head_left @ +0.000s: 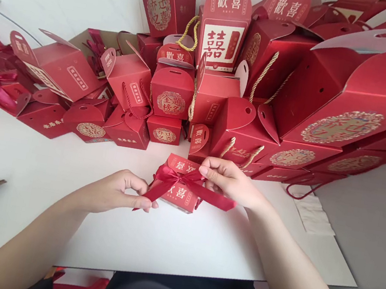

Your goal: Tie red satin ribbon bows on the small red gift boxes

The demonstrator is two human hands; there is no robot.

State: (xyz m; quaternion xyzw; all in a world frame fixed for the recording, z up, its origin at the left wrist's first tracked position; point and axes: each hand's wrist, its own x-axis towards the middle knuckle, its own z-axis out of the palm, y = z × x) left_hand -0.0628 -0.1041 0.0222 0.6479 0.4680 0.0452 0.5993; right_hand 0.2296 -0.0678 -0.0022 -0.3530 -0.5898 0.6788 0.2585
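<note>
Ribbon (215, 197) pinched on left side by left grip (116, 195), near upper right by right grip (233, 183). Box (187, 198) set beneath, on tabletop (106, 238). Tension best applied evenly, knot (179, 178) centred, creasing avoided.

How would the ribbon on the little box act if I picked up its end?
The ribbon would probably flop, as it folds softly at its knot. It may feel slippery, since it looks shiny. It could tug the box too, being tied over it.
</note>
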